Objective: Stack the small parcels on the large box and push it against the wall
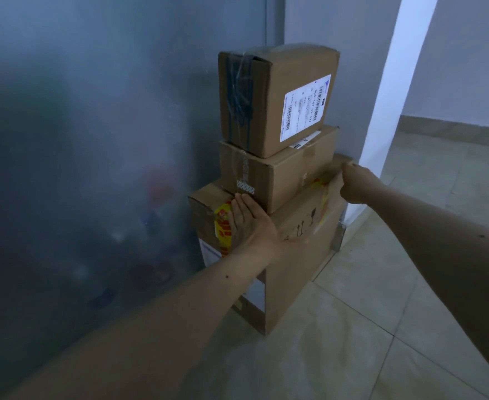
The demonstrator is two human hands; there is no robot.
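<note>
Three cardboard boxes stand stacked in the corner. The large box at the bottom carries yellow-and-red tape and black handling symbols. On it sits a middle parcel, and on that a top parcel with dark tape and a white shipping label facing three o'clock. The stack rests on the tiled floor, beside frosted glass at nine o'clock and the wall at twelve. The left hand lies flat, fingers spread, on the large box's top. The right hand curls over its far corner; its fingertips are hidden.
</note>
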